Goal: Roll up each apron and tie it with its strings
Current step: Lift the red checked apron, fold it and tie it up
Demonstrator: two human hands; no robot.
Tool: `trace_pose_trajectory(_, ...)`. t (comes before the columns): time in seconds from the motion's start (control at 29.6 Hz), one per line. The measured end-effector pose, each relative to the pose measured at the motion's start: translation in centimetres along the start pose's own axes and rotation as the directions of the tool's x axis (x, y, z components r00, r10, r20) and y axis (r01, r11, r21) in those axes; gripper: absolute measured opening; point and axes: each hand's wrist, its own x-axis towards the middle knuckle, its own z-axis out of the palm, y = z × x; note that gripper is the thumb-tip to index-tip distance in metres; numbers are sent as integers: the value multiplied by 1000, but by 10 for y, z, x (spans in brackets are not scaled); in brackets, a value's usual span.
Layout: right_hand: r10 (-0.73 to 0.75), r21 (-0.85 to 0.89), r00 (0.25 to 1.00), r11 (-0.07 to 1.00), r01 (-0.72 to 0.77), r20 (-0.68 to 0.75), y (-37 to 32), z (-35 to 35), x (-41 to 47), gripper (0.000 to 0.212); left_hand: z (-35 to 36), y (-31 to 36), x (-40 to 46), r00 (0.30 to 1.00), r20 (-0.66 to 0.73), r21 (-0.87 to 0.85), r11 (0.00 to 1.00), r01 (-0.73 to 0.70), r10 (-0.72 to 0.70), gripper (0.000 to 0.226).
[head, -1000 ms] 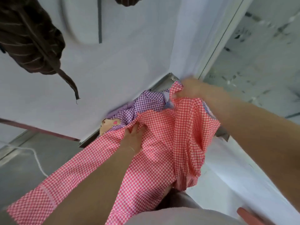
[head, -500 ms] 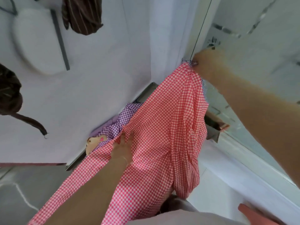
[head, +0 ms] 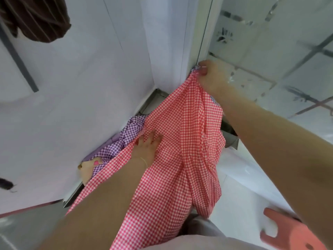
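A red-and-white checked apron (head: 173, 141) hangs stretched from my raised right hand (head: 210, 76), which pinches its upper edge high against the wall corner. My left hand (head: 147, 143) lies with fingers spread flat on the apron's lower left part, pressing the cloth down. The apron drapes down over my lap. Under it, at the left, lies a purple checked apron (head: 117, 147) with a pale patch and a pink heart (head: 96, 162). The strings are not visible.
A white wall (head: 81, 105) stands behind, with a metal ledge (head: 155, 95) at its base. A brown striped cloth (head: 37, 18) hangs at the top left. Frosted glass (head: 270, 51) is on the right. A pink plastic object (head: 288, 233) sits at the bottom right.
My right hand has lifted the apron's top edge higher, pulling the cloth taut. The left hand has stayed flat on the apron. The camera has tilted upward.
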Motion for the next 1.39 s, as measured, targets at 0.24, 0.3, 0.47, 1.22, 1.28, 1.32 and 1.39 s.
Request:
trace_pose_trajectory(0.24,156,61,987,986,-154,-22,52,44,-114,50,-5,8,15,996,58,16,997,69,-70,71)
trace_pose_trajectory(0.3,241,-84,965,969,-233,103,61,61,-153,65,-4,6,16,996,58,18,998,68,-69,72)
trace_pose_trajectory(0.47,348,-426,896,880,-211,276,91,90,-209,67,-9,6,15,992,110,15,998,62,-63,79)
trace_pose_trajectory(1.22,26,673,685,160,-722,728,-30,116,-195,22,35,27,-135,965,247,-969,51,243,88,72)
trace_pose_trajectory(1.28,19,681,694,178,-711,720,-32,122,-196,24,45,37,-136,961,262,-958,-145,248,-87,45)
trace_pose_trajectory(1.32,53,701,726,221,-678,685,-30,124,-197,25,44,37,-136,940,313,-926,-265,270,-138,35)
trace_pose_trajectory(1.39,193,728,850,446,-521,491,-20,124,-197,24,33,27,-135,906,379,-871,-403,282,-186,32)
